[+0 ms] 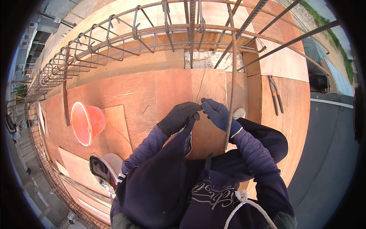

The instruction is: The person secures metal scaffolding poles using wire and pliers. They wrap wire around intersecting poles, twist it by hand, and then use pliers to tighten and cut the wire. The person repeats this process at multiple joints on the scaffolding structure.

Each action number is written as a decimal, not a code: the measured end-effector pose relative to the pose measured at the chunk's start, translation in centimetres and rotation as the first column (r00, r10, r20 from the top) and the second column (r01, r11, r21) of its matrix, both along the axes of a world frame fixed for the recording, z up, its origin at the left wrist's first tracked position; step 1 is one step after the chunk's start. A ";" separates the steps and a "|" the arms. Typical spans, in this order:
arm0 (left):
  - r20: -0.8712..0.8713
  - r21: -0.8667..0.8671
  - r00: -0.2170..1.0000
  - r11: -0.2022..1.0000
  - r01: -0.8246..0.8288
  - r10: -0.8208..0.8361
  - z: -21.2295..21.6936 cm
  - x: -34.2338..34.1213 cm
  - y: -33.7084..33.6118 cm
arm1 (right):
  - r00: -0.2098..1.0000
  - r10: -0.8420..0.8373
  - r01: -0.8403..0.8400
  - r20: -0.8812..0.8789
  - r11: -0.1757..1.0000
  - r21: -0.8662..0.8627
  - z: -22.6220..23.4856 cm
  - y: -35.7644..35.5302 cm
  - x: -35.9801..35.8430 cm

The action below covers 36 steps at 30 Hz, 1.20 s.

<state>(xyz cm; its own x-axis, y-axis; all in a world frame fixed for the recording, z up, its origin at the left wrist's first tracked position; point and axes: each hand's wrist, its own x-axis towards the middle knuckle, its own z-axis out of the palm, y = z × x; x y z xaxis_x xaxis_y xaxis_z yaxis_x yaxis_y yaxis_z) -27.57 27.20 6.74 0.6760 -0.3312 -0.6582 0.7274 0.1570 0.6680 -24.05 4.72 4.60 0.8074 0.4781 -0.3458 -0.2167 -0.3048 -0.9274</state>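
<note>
Plywood formwork (152,95) lies under you, reddish-brown sheets butted edge to edge. Your left hand (178,117) and right hand (219,113), both in dark gloves, meet fingertip to fingertip, pinching a thin tie wire (201,104) between them — it is too fine to tell how it bends. Just beside your right hand stands a rusty rebar rod (231,80), its long axis running from your lap up and away toward the rebar cage (114,36) curving across the top. Pliers (276,93) with red handles lie well apart on the right, handles pointing toward you. An orange bucket (87,123) sits tipped on the left — near a white hard hat (106,168).
</note>
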 end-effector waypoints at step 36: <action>0.022 -0.137 0.694 0.690 -0.710 0.719 -2.1 0.4 3.2 | 0.750 -0.306 0.475 -0.586 0.866 0.157 -1.6 -1.7 1.0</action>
